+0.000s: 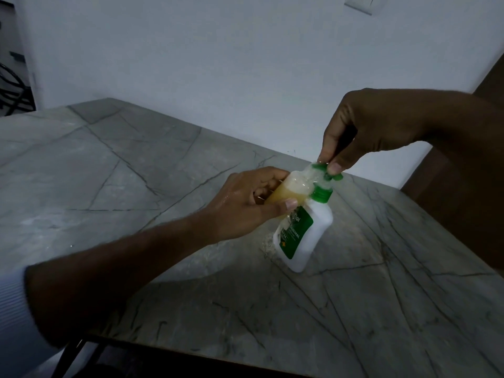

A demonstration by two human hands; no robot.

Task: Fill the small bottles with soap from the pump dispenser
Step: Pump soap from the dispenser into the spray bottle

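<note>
Dim marble table (381, 309); left hand (245, 205) grips half-hidden small bottle (289, 190), right hand (362, 132) pinches pump (326, 170).

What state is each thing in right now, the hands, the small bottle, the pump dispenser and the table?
Left hand: grips the small bottle, holding it tilted against the pump.
Right hand: fingertips pinch the green pump head.
Small bottle: uncapped, amber soap in the lower part, foam near its mouth.
Pump dispenser: standing on the table, leaning, foam around its green pump head.
Table: wet and foamy beside the dispenser's base.
</note>
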